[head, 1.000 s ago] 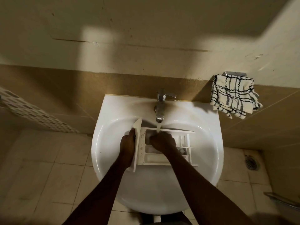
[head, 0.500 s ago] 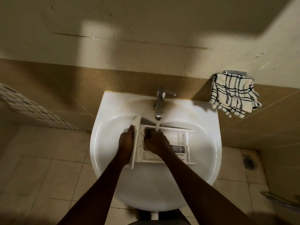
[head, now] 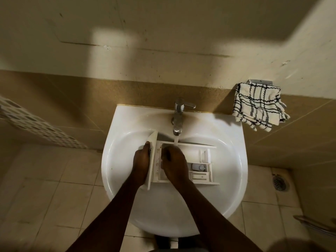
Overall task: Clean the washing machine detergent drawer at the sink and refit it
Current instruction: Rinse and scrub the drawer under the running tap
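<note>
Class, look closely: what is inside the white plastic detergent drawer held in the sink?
Inside the white plastic detergent drawer: divider walls, a small grey insert, and the right hand under running water. The hand covers the compartment beneath it.

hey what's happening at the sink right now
A person is washing a white plastic detergent drawer in the white ceramic sink. The left hand grips the drawer's front panel, while the right hand works inside a compartment, under water running from the chrome tap. A checked black-and-white cloth hangs on the wall to the right. The drawer is not yet refitted.
</note>
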Action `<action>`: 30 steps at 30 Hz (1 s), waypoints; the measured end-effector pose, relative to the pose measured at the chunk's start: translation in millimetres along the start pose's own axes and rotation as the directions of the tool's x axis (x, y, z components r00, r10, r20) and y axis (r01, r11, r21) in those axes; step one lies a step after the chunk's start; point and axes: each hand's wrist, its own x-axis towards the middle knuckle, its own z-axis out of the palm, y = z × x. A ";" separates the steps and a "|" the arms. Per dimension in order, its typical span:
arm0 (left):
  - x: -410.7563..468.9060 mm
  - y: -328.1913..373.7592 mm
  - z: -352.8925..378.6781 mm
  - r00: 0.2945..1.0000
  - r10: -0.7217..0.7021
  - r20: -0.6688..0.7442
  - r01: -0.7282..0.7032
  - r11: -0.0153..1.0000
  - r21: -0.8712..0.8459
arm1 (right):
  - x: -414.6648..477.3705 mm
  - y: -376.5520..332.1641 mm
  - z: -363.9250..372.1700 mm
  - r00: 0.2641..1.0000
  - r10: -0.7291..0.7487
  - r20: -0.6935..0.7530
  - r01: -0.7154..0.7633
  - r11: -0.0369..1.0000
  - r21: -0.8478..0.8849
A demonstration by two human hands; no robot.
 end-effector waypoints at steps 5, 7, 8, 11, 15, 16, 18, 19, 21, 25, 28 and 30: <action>-2.4 1.9 2.0 0.999 -0.010 -0.047 0.010 1.000 -0.008 | -12.2 7.8 9.6 0.924 -0.383 -0.012 0.366 0.891 -0.270; -4.2 5.0 2.7 0.999 -0.022 -0.038 0.022 1.000 0.007 | -8.4 22.6 3.8 0.919 -0.386 0.082 0.390 0.857 -0.338; -4.3 5.6 2.6 0.999 -0.032 -0.028 0.032 0.999 0.010 | -6.9 36.0 -4.7 0.933 -0.351 0.074 0.355 0.870 -0.342; -4.3 6.4 0.9 0.998 -0.046 -0.033 0.046 0.999 0.012 | -9.0 84.4 -38.8 0.984 -0.146 -0.097 0.107 0.938 -0.331; -3.6 5.6 0.2 0.999 -0.030 -0.020 0.030 0.999 0.030 | -12.8 90.4 -39.7 0.952 0.067 -0.299 -0.161 0.939 -0.303; -3.0 5.2 0.3 0.999 -0.031 -0.023 0.031 0.999 0.032 | -11.6 75.9 -27.5 0.945 0.099 -0.313 -0.187 0.946 -0.265; -4.0 6.0 0.7 0.999 -0.036 -0.033 0.037 0.999 0.019 | -10.5 35.3 0.0 0.971 0.051 -0.232 -0.110 0.963 -0.247; -4.0 6.6 1.7 0.998 -0.036 -0.041 0.037 0.999 0.004 | -11.1 16.8 13.8 0.987 -0.020 -0.160 -0.020 0.968 -0.249; -3.4 6.5 2.4 0.997 -0.056 -0.056 0.054 0.998 -0.025 | -13.8 -7.6 27.3 0.989 -0.145 -0.018 0.138 0.965 -0.225; -5.3 8.2 0.5 0.996 -0.081 -0.025 0.081 0.997 -0.018 | -9.9 27.3 -2.8 0.971 -0.237 0.039 0.239 0.927 -0.290; -6.2 8.9 -0.3 0.997 -0.076 -0.012 0.076 0.997 -0.018 | -13.6 82.3 -42.1 0.991 -0.093 -0.094 0.060 0.950 -0.307; -6.0 9.2 -0.3 0.996 -0.091 0.008 0.091 0.995 -0.040 | -16.4 95.2 -59.1 0.991 -0.076 -0.110 0.028 0.923 -0.383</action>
